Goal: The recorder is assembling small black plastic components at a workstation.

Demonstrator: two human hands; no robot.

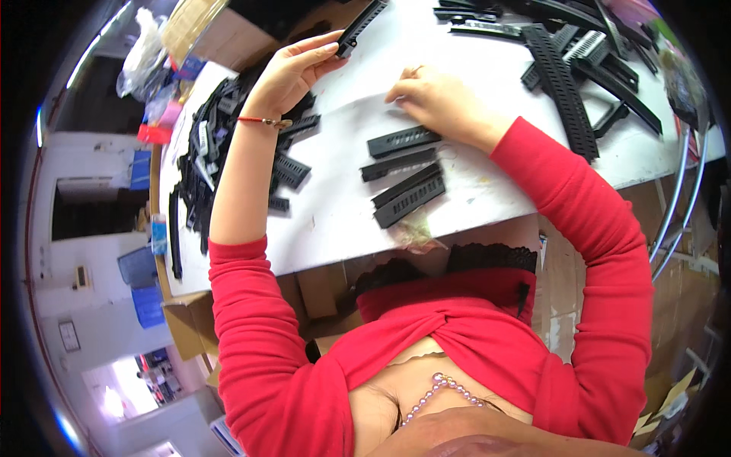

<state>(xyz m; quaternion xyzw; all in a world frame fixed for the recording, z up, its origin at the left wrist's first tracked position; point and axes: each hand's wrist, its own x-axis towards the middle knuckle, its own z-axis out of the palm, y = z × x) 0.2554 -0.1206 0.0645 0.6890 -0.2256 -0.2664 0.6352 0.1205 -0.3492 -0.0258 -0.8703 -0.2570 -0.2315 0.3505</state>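
Observation:
At the far edge of the view my left hand (298, 70) pinches a narrow black slotted strip (361, 29) between thumb and fingers, raised above the white table (327, 221). My right hand (434, 95) is over the table to the right, its fingers curled in. Whatever those fingers hold, if anything, is hidden. Just below the right hand lie several short black slotted strips, among them an upper one (403, 141), a middle one (397, 164) and a nearer one (411, 201) beside another.
A dense heap of black strips (217, 145) covers the table's left side. Longer black strips (560, 91) lie crossed at the far right. A crumpled clear wrapper (417, 234) sits at the near edge. Metal tubes (674, 202) stand right of the table; a cardboard box (190, 324) is below left.

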